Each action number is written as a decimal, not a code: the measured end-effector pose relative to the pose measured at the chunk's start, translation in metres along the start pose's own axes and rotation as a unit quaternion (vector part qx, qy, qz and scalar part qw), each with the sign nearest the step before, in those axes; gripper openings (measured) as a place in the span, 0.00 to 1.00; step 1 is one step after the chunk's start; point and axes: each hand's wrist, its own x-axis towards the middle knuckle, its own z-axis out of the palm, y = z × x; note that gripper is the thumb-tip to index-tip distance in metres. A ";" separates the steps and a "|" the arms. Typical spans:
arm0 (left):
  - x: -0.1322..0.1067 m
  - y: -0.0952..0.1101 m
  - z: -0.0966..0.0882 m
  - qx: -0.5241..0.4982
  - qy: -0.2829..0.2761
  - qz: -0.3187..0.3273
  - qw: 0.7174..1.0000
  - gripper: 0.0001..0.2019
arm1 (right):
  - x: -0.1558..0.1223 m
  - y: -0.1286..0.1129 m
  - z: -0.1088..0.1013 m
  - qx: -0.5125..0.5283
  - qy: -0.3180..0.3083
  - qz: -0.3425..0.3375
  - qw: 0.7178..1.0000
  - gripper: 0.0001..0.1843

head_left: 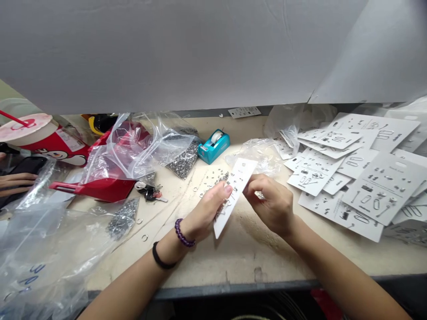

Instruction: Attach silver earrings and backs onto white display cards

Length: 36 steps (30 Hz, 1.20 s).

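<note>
My left hand [208, 211] grips a long white jewellery card [239, 178] by its edge, thumb on the front, and holds it tilted above the table. My right hand [271, 202] is curled beside the card's right edge, fingertips pinched against it; whatever small piece they hold is hidden. Small silver pieces are fixed on the card. The left wrist wears a purple bead bracelet and a black band. Loose small metal rings and pieces [213, 178] lie on the table just behind the card.
Several filled white cards [360, 178] are spread at the right. A teal tape dispenser [214, 146] stands at the back centre. Clear plastic bags [140, 146], a red scoop [100, 189] and a red cup [43, 138] crowd the left. Another person's hand [15, 183] rests at the far left.
</note>
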 end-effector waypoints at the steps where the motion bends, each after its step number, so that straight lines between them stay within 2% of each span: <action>1: 0.000 0.001 0.000 0.032 0.016 0.023 0.999 0.15 | 0.000 0.000 0.000 -0.003 0.000 0.001 1.000 0.10; 4: -0.001 0.002 0.000 0.086 0.031 0.058 0.994 0.16 | -0.002 0.001 0.000 0.030 0.008 0.044 0.999 0.09; 7: -0.002 0.002 -0.002 0.109 0.033 0.078 0.990 0.17 | -0.001 0.000 0.003 0.139 0.019 0.151 0.979 0.07; 11: -0.004 0.004 -0.004 0.125 0.035 0.091 0.987 0.16 | 0.004 -0.003 0.005 0.297 0.003 0.295 0.908 0.11; 16: -0.007 0.006 -0.005 0.128 0.034 0.087 0.987 0.16 | 0.007 -0.001 0.007 0.405 -0.036 0.392 0.825 0.17; 18: -0.007 0.006 -0.006 0.138 0.038 0.094 0.985 0.16 | 0.007 0.000 0.008 0.426 -0.039 0.418 0.802 0.18; 23: -0.008 0.005 -0.009 0.178 0.041 0.100 0.978 0.15 | 0.009 -0.001 0.011 0.458 -0.028 0.450 0.766 0.21; 28: -0.009 0.006 -0.010 0.218 0.034 0.100 0.970 0.16 | 0.012 0.000 0.008 0.499 -0.044 0.475 0.724 0.17; 33: -0.008 0.006 -0.010 0.205 0.027 0.119 0.971 0.14 | 0.013 -0.001 0.005 0.504 -0.066 0.492 0.707 0.20; 36: -0.006 0.005 -0.012 0.184 0.028 0.106 0.977 0.14 | 0.015 -0.001 0.004 0.512 -0.081 0.498 0.695 0.21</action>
